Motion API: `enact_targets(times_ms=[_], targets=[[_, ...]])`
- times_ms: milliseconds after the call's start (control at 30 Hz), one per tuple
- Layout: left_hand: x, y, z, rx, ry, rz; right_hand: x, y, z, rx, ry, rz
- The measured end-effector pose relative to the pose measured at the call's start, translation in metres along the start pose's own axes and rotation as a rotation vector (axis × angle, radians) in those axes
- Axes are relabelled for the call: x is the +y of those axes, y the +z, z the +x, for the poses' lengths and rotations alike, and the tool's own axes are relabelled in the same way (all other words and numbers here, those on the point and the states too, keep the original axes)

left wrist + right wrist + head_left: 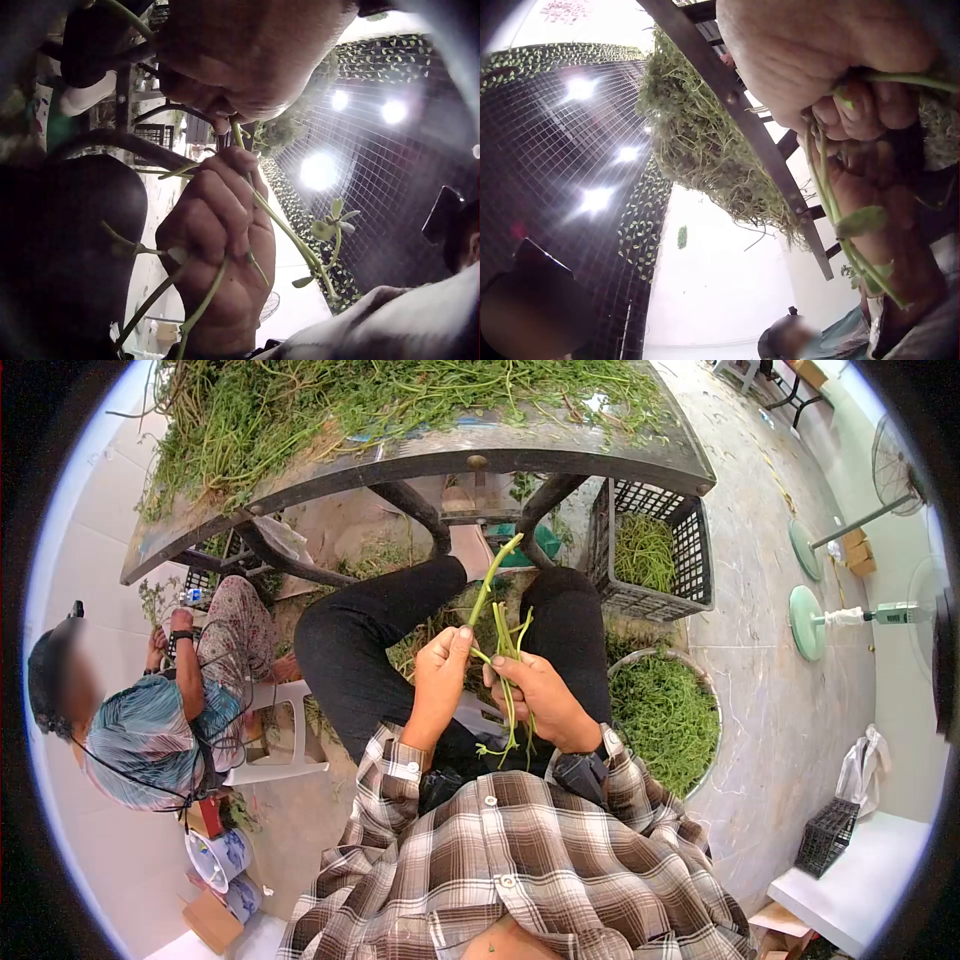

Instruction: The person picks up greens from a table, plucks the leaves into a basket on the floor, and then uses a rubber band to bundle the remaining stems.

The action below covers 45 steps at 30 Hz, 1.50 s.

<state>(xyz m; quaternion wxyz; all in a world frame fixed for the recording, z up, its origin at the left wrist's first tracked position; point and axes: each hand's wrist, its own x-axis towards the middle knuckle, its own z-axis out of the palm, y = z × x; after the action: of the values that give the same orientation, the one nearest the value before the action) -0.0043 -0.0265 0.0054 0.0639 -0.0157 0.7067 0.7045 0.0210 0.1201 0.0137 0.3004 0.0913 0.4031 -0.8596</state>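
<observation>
My left hand point(440, 678) pinches a thick green stem point(487, 585) that points up and away over my lap. Close beside it, my right hand point(545, 698) grips several thinner stems point(503, 628), their ends sticking out above and below the fist. The two hands nearly meet at the fingertips. In the left wrist view, the right hand point(217, 247) is curled round stems, and a sprig with small leaves point(324, 229) extends from it. A leafy stem point(859, 225) hangs by the fingers in the right wrist view.
A table point(690, 455) heaped with greens point(400, 400) stands ahead. Below its right side is a black crate point(690, 560) holding stems; a round container of leaves point(665, 720) lies right of my leg. Another person point(150, 730) sits at left. Fans stand at far right.
</observation>
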Motion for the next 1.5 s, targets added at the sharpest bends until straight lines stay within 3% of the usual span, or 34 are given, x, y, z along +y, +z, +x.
enact_targets(times_ms=[500,567,733,833,867,900,933,967,1067,1100,1267,1333,1500], targets=[[0.004,0.000,0.002,-0.037,-0.029,-0.023,-0.001,-0.005,0.000,0.015,0.023,0.033],[0.008,-0.005,0.001,-0.058,-0.076,-0.025,-0.006,-0.005,0.000,-0.069,0.069,0.155],[0.022,-0.014,0.001,-0.068,0.003,0.048,-0.019,0.005,0.000,-0.122,0.095,0.216],[0.032,-0.013,0.002,-0.061,0.107,0.120,-0.033,0.013,-0.007,-0.122,0.050,0.231],[0.031,-0.018,0.002,-0.062,0.107,0.118,-0.041,0.016,-0.016,-0.017,-0.035,0.264],[0.029,-0.030,0.004,0.066,0.032,0.091,-0.052,0.019,-0.026,0.088,-0.121,0.294],[0.027,-0.042,0.006,0.193,-0.043,0.062,-0.064,-0.009,-0.026,-0.090,-0.160,0.454],[0.023,-0.057,0.009,0.237,-0.038,-0.037,-0.077,-0.023,-0.035,-0.073,-0.267,0.509],[0.029,-0.062,0.013,0.261,-0.033,-0.243,-0.100,-0.037,-0.048,-0.025,-0.483,0.351],[0.032,-0.059,0.014,0.250,-0.019,-0.349,-0.098,-0.033,-0.046,-0.031,-0.479,0.345],[0.029,-0.036,0.020,0.066,-0.059,-0.616,-0.069,-0.013,-0.024,0.051,-0.325,0.149],[0.029,-0.035,0.019,0.035,-0.073,-0.522,-0.061,-0.004,-0.019,0.121,-0.274,-0.058],[0.024,-0.030,0.012,-0.040,-0.137,-0.463,-0.040,0.001,-0.002,0.075,-0.175,-0.142]])
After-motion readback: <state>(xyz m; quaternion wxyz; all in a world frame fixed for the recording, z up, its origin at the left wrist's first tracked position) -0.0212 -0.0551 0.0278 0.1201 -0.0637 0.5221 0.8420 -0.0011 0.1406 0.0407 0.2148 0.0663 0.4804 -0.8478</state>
